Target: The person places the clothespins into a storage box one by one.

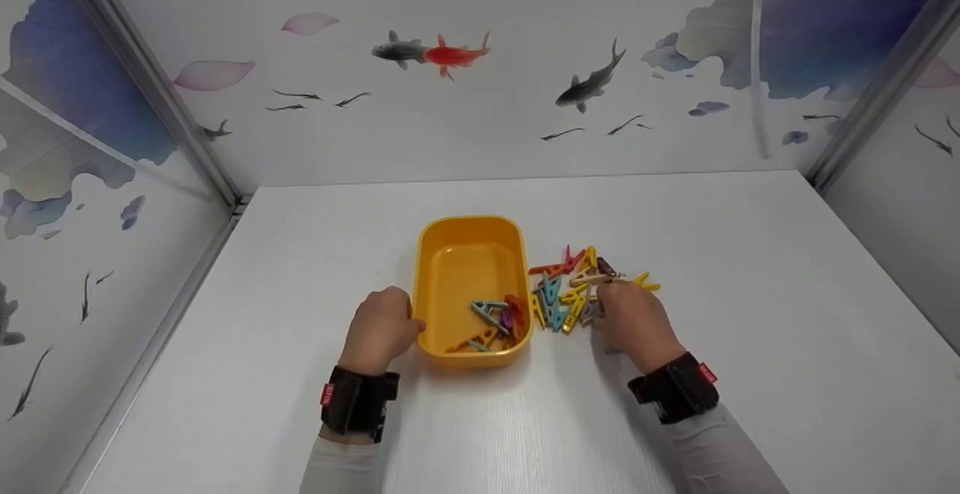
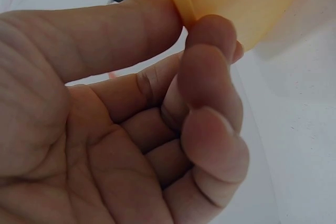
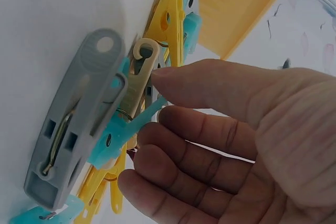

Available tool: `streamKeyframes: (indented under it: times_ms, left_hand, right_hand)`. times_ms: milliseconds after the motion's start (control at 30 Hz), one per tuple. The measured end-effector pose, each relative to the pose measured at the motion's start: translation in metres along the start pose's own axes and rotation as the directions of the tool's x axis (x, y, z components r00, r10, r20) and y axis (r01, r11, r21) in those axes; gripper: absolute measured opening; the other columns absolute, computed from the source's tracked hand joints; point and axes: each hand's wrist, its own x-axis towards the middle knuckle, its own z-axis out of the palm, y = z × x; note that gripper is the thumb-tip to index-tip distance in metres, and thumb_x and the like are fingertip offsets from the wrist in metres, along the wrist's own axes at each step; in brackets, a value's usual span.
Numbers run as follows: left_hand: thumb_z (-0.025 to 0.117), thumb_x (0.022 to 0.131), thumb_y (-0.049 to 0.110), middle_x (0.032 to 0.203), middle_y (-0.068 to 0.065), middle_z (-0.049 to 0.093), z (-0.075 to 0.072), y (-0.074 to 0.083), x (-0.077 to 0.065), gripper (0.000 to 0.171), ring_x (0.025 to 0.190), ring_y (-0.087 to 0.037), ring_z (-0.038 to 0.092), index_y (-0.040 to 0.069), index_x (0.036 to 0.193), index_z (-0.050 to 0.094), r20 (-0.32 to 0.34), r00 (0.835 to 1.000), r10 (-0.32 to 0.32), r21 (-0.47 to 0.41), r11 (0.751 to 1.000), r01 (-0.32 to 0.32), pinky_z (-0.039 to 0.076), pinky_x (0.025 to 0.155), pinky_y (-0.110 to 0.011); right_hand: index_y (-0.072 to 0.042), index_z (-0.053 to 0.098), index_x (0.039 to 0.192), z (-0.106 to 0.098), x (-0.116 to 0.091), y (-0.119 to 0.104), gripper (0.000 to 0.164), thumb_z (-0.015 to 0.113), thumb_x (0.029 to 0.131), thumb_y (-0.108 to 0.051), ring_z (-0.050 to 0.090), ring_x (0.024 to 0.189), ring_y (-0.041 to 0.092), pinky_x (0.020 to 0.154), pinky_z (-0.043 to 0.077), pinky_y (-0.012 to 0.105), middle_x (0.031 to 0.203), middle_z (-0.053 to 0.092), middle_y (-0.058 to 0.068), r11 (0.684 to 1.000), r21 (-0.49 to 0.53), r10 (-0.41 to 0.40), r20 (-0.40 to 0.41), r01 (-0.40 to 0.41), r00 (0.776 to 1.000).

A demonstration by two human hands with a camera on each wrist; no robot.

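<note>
With thumb and fingers, my left hand (image 1: 381,329) pinches the left rim of a yellow plastic tub (image 1: 469,360); the left wrist view shows the tub wall (image 2: 231,3) between them. Several clothespins, including an orange clothespin (image 1: 472,340), lie in the tub's near end. Over the clothespin pile to the right is my right hand (image 1: 637,321). In the right wrist view, its thumb and index finger close about one arm of a turquoise clothespin (image 3: 111,141). A grey clothespin (image 3: 79,119), a beige clothespin (image 3: 140,80) and a yellow clothespin (image 3: 167,24) lie close by.
The loose pile beside the tub's right wall also holds a red clothespin (image 1: 574,259) and a yellow clothespin (image 1: 646,282) at its right edge. All stands on a white table (image 1: 712,239), enclosed by printed panels (image 1: 510,127) at the back and sides.
</note>
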Motion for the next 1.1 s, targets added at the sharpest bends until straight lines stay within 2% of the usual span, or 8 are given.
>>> streamKeyframes:
  times_ms: [233,433,567,633,833,1100]
  left_hand:
    - [0.076,0.091,0.008,0.071,-0.007,0.054,0.000,0.000,0.000,0.012,0.064,-0.022,0.054,0.000,0.089,0.068,-0.003,1.000,0.007,0.004,1.000,-0.007,0.041,0.058,-0.030]
    - [0.077,0.090,0.008,0.069,-0.005,0.053,0.000,-0.001,-0.002,0.014,0.062,-0.020,0.052,0.000,0.083,0.067,-0.025,0.998,0.051,0.036,0.998,-0.050,0.040,0.057,-0.029]
    - [0.076,0.090,0.007,0.069,-0.005,0.053,0.000,-0.001,-0.002,0.014,0.062,-0.020,0.052,0.001,0.082,0.067,-0.027,0.998,0.060,0.042,0.997,-0.059,0.040,0.056,-0.028]
    - [0.076,0.090,0.007,0.069,-0.005,0.053,0.000,-0.001,-0.002,0.014,0.062,-0.020,0.052,0.001,0.082,0.066,-0.025,0.998,0.057,0.041,0.998,-0.056,0.040,0.056,-0.028]
    - [0.076,0.090,0.007,0.068,-0.005,0.053,-0.001,-0.001,-0.003,0.015,0.061,-0.020,0.052,0.001,0.081,0.065,-0.023,0.998,0.051,0.037,0.998,-0.050,0.040,0.056,-0.028]
    - [0.076,0.090,0.007,0.069,-0.006,0.055,-0.001,0.000,-0.002,0.014,0.062,-0.020,0.053,0.001,0.082,0.066,-0.015,0.999,0.041,0.037,0.999,-0.040,0.041,0.056,-0.029]
  right_hand:
    - [0.002,0.069,0.090,0.001,0.001,0.000,0.009,0.077,0.087,-0.001,0.050,0.068,0.021,0.061,0.042,0.037,0.078,0.059,0.008,1.000,-0.011,0.007,-0.018,-0.007,1.000]
    - [0.005,0.073,0.097,0.000,0.002,0.004,0.010,0.074,0.088,0.000,0.050,0.063,0.020,0.057,0.043,0.036,0.076,0.063,0.011,1.000,-0.010,-0.005,-0.120,0.004,0.993]
    - [0.004,0.074,0.093,-0.004,0.001,0.008,0.007,0.070,0.089,0.000,0.046,0.060,0.018,0.057,0.039,0.034,0.071,0.060,0.008,1.000,0.019,-0.022,-0.162,0.026,0.987]
    - [0.002,0.071,0.088,-0.008,0.000,0.009,0.003,0.069,0.089,0.000,0.045,0.060,0.017,0.057,0.037,0.034,0.070,0.057,0.006,0.998,0.043,-0.028,-0.169,0.036,0.985]
    - [-0.004,0.062,0.074,-0.015,-0.001,0.010,0.015,0.066,0.088,0.000,0.041,0.058,0.017,0.056,0.032,0.032,0.064,0.047,0.003,0.987,0.148,-0.030,-0.198,0.060,0.980]
    - [-0.003,0.072,0.081,-0.014,0.001,0.007,0.012,0.067,0.092,-0.004,0.053,0.062,0.017,0.059,0.043,0.031,0.072,0.067,0.006,0.943,0.320,-0.003,-0.277,0.095,0.961]
